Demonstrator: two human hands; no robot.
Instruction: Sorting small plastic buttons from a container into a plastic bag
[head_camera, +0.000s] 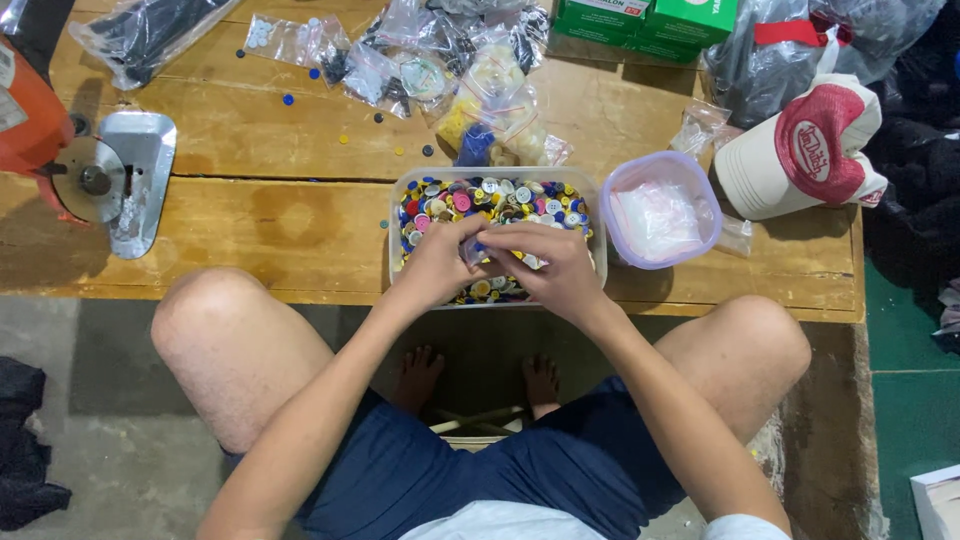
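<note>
Left hand (436, 262) and right hand (553, 265) together, fingers (478, 243) pinched

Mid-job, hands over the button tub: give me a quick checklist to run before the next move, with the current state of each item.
1. Both hands over the button tub: ok; left hand and right hand meet above it.
2. Small clear bag pinched between the two hands: ok, though its mouth is hidden.
3. Something blue at the fingertips, perhaps a button: cannot tell.
4. Tub fully on the wooden table: not ok; its near edge sits at the table's front edge.
5. Purple-rimmed container of clear bags beside the tub: ok, to the right.
6. Loose buttons on the table behind the tub: not ok, still scattered.
</note>
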